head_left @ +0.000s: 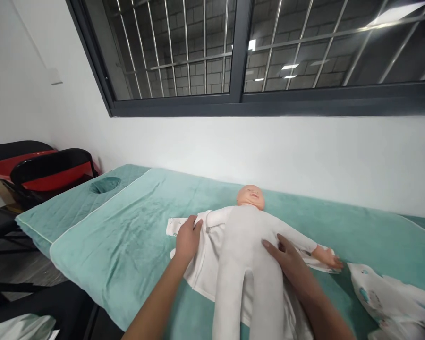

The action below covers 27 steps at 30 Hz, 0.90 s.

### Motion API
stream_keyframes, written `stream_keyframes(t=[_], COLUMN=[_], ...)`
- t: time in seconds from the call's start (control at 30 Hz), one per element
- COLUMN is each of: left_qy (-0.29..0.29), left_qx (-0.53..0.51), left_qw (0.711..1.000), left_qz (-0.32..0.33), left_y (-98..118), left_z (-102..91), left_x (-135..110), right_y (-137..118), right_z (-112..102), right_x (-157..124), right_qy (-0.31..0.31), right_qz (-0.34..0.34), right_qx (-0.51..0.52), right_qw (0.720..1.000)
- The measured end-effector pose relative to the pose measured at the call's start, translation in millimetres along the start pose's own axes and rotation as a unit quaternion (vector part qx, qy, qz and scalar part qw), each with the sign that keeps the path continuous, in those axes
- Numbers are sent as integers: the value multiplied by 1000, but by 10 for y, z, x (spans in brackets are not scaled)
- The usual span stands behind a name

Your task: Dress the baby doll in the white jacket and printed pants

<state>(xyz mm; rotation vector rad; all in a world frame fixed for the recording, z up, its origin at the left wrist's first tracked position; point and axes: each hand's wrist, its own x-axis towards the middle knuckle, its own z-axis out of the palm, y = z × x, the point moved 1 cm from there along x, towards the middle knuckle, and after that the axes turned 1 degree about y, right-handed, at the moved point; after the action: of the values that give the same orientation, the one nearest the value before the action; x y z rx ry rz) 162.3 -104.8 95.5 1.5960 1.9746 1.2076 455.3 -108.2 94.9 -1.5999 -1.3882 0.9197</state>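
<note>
One doll (248, 241) lies head away from you; your left hand (188, 238) pinches the shirt (206, 267), nearer right hand (289, 259) rests spread alongside.

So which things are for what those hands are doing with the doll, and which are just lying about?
Seem part of the job:
- doll
- white garment spread beneath it
- green-covered bed they lie on

Seem just lying about:
- chairs
- crumpled cloth, lower left

Can't tell: patterned cloth on the right.
</note>
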Motion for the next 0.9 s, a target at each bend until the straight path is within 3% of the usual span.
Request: stream_keyframes(t=[0.2, 0.37, 0.5, 0.6, 0.67, 0.77, 0.83, 0.9], left_qy=[-17, -61, -101, -162, -230, -322, -312, -238], left_qx=[-70, -80, -77, -85, -121, -234, -301, -302], left_qw=[996, 991, 987, 979, 963, 917, 901, 923], left_qz=[58, 91, 95, 94, 73, 28, 15, 10], left_y=[457, 752, 927, 1083, 1176, 1214, 1124, 934], left_z=[209, 245, 100, -67, -187, -354, -440, -494], left_x=[282, 330, 172, -36, -171, -302, -342, -383], right_y=[-90, -85, -56, -60, -52, -15, 13, 25], right_z=[151, 214, 238, 253, 264, 283, 293, 294], right_x=[-108, -173, -207, -232, -242, -238, -222, -196], right_qy=[-62, -116, -191, -224, -223, -206, -181, -136], right_qz=[21, 6, 22, 15, 9, 8, 13, 20], right_qx=[61, 105, 156, 179, 193, 210, 205, 183], right_qw=[996, 988, 969, 958, 955, 956, 962, 973])
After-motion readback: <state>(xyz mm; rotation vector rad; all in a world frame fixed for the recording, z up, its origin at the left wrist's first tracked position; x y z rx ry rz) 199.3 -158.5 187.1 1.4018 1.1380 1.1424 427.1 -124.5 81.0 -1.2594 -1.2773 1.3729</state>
